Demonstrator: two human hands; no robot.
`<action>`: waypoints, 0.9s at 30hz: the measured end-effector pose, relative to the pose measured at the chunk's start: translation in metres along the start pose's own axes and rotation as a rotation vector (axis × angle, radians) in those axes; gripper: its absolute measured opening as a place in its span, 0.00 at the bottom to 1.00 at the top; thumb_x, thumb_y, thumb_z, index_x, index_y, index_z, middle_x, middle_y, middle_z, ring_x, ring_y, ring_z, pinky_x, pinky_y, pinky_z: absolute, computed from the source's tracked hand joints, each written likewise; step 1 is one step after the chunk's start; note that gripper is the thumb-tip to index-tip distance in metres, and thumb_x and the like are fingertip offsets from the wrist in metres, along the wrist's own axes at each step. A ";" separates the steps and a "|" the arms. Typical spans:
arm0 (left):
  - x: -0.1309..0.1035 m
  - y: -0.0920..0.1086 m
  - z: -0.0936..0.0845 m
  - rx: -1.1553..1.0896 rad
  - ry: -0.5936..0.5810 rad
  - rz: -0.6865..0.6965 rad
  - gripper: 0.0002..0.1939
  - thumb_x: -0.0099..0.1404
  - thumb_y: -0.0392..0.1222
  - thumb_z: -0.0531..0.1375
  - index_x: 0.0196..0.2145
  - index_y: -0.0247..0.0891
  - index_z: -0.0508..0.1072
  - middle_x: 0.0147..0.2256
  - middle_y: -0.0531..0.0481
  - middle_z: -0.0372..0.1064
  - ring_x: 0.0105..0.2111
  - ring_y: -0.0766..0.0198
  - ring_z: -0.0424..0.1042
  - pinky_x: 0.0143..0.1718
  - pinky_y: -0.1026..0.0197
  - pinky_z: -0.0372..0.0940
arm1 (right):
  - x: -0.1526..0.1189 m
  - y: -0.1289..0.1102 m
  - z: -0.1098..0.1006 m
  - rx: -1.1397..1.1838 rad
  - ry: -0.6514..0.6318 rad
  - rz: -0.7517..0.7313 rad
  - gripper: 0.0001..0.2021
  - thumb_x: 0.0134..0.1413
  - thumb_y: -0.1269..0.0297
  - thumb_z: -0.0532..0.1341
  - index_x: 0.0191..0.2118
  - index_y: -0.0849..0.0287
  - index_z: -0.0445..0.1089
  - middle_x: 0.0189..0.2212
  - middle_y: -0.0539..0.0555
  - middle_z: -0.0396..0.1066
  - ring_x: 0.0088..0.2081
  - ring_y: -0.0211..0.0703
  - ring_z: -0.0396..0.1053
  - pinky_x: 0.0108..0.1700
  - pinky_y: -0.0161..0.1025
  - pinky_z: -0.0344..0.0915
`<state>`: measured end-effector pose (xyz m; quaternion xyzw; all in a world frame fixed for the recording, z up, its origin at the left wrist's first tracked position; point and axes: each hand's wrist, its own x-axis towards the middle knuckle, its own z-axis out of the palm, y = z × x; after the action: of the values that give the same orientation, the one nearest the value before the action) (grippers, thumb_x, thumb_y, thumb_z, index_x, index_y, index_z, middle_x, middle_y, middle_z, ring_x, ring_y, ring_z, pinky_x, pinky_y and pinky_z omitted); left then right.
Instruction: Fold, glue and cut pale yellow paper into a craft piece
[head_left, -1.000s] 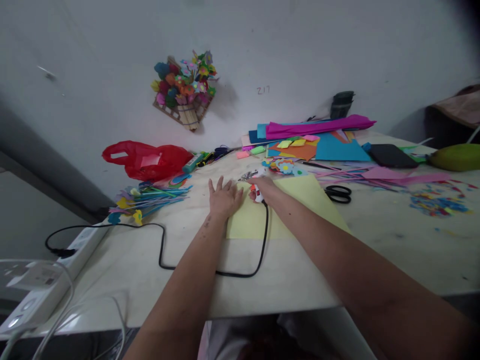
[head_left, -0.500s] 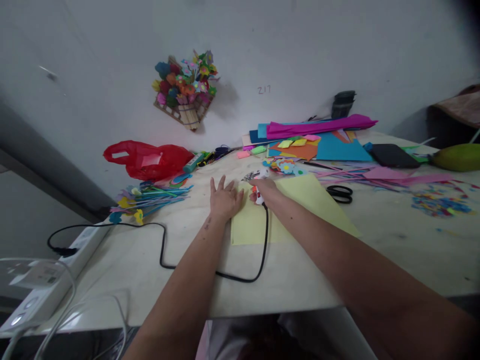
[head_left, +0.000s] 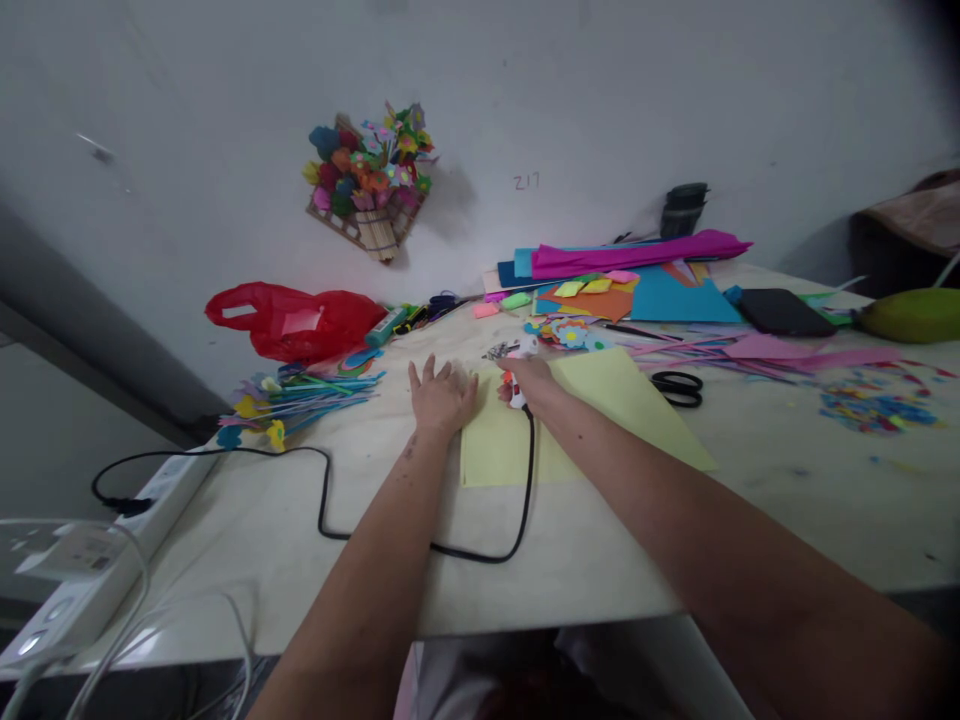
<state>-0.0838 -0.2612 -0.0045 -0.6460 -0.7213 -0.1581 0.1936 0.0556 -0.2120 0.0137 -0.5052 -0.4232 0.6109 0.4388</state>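
My right hand (head_left: pixel 531 378) is wrapped round a white glue gun (head_left: pixel 517 393) with an orange trigger, above a pale yellow sheet (head_left: pixel 615 420). The gun's tip, by a silvery metal part (head_left: pixel 501 351), points left; its details are too small to make out. From the handle a black cord (head_left: pixel 480 558) loops down and runs left beneath my left forearm. My left hand (head_left: pixel 442 398) lies palm down with its fingers spread, on the table beside the sheet's left edge.
Black-handled scissors (head_left: pixel 678 389) lie at the sheet's right edge. Foam sheets (head_left: pixel 686 295) and paper flowers (head_left: pixel 571 333) are behind it. A red plastic bag (head_left: pixel 300 318) and flower stems (head_left: pixel 315 392) lie left, a power strip (head_left: pixel 161 490) at the table's left edge. Paper scraps (head_left: pixel 881 400) are scattered right.
My left hand has shifted slightly to the left, off the yellow sheet's edge. My right hand with the glue gun has hardly moved.
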 end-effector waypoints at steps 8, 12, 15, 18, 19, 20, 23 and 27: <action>0.003 -0.010 0.004 -0.176 -0.004 -0.046 0.32 0.59 0.38 0.49 0.61 0.35 0.47 0.44 0.48 0.72 0.57 0.58 0.54 0.60 0.42 0.35 | 0.004 0.002 0.000 -0.005 -0.008 0.019 0.07 0.46 0.68 0.61 0.29 0.62 0.61 0.11 0.46 0.61 0.12 0.39 0.63 0.14 0.35 0.62; 0.001 -0.007 0.003 -0.159 0.024 0.067 0.33 0.58 0.36 0.49 0.61 0.35 0.47 0.45 0.48 0.71 0.58 0.59 0.52 0.60 0.41 0.32 | 0.005 0.004 0.000 0.008 -0.009 -0.008 0.07 0.45 0.68 0.61 0.29 0.62 0.61 0.12 0.46 0.61 0.12 0.38 0.63 0.14 0.34 0.62; 0.000 -0.004 0.002 -0.129 0.019 0.115 0.31 0.59 0.37 0.48 0.61 0.34 0.47 0.45 0.48 0.71 0.58 0.60 0.52 0.60 0.41 0.31 | 0.005 0.005 0.000 0.006 -0.011 -0.020 0.07 0.46 0.68 0.60 0.29 0.62 0.61 0.12 0.45 0.61 0.12 0.37 0.62 0.14 0.33 0.61; 0.000 -0.001 0.002 -0.096 0.000 0.144 0.31 0.60 0.36 0.47 0.61 0.34 0.48 0.47 0.46 0.69 0.59 0.60 0.51 0.60 0.41 0.30 | 0.005 0.005 0.001 0.007 -0.018 -0.017 0.07 0.46 0.68 0.60 0.28 0.62 0.60 0.12 0.46 0.61 0.12 0.38 0.63 0.13 0.34 0.61; 0.000 -0.001 0.001 -0.085 -0.004 0.148 0.30 0.60 0.36 0.46 0.61 0.34 0.48 0.49 0.46 0.68 0.59 0.60 0.51 0.60 0.42 0.30 | 0.005 0.005 0.001 0.011 -0.018 -0.017 0.07 0.46 0.68 0.60 0.28 0.62 0.60 0.12 0.46 0.61 0.12 0.39 0.63 0.13 0.34 0.61; 0.000 0.000 0.001 -0.074 -0.008 0.151 0.30 0.60 0.37 0.46 0.61 0.35 0.48 0.49 0.46 0.67 0.59 0.60 0.51 0.60 0.42 0.30 | 0.005 0.005 0.001 0.016 -0.017 -0.019 0.07 0.46 0.68 0.60 0.28 0.62 0.60 0.12 0.46 0.61 0.11 0.39 0.62 0.13 0.34 0.60; -0.001 0.001 0.000 -0.049 -0.015 0.152 0.30 0.61 0.37 0.45 0.61 0.36 0.48 0.49 0.47 0.67 0.59 0.60 0.51 0.61 0.43 0.30 | 0.006 0.005 0.001 0.023 -0.016 -0.020 0.07 0.45 0.68 0.61 0.29 0.62 0.60 0.12 0.45 0.60 0.11 0.38 0.62 0.13 0.34 0.60; -0.001 0.002 0.000 -0.067 -0.027 0.140 0.30 0.61 0.38 0.45 0.61 0.34 0.47 0.48 0.46 0.69 0.59 0.60 0.52 0.61 0.43 0.29 | 0.007 0.005 0.001 -0.007 -0.020 0.003 0.09 0.45 0.67 0.63 0.31 0.63 0.62 0.13 0.45 0.61 0.12 0.37 0.62 0.14 0.33 0.60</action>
<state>-0.0813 -0.2618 -0.0047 -0.7030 -0.6712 -0.1594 0.1728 0.0531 -0.2068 0.0070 -0.5014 -0.4290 0.6150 0.4317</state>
